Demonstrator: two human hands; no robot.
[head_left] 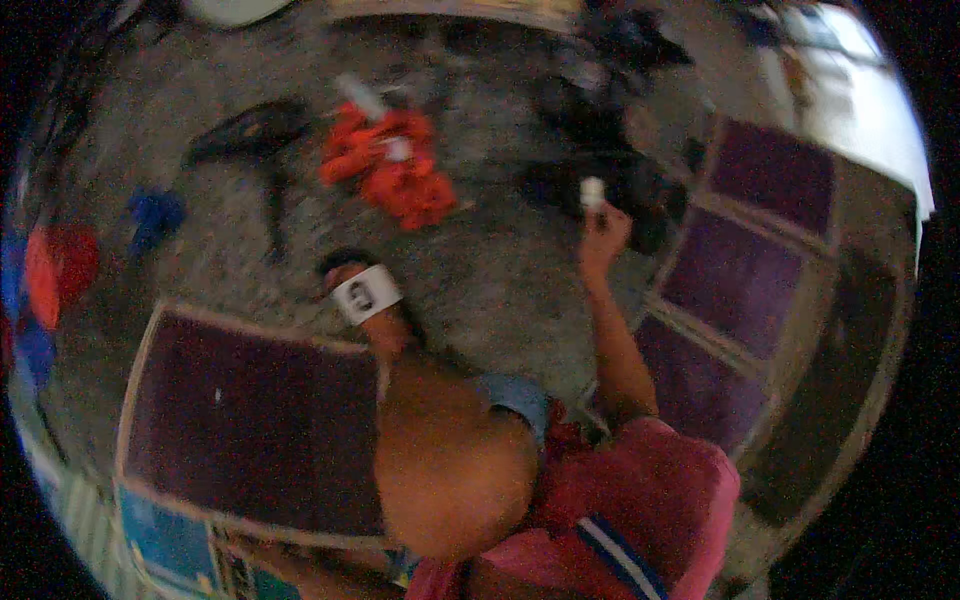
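Note:
My right hand is stretched out ahead at the right, its fingers pinched on a small white object that is too blurred to name. My left hand is dim at the lower left, by the near edge of a dark purple panel with a pale frame. Its fingers are too dark to make out. Between my arms my bent bare leg rises. A white card with a black mark lies across the lower end of that leg, near the foot.
An orange-red heap of cloth lies on the grey floor. Beyond it to the left is a dark object, with blue cloth nearby. Several framed purple panels line the right side.

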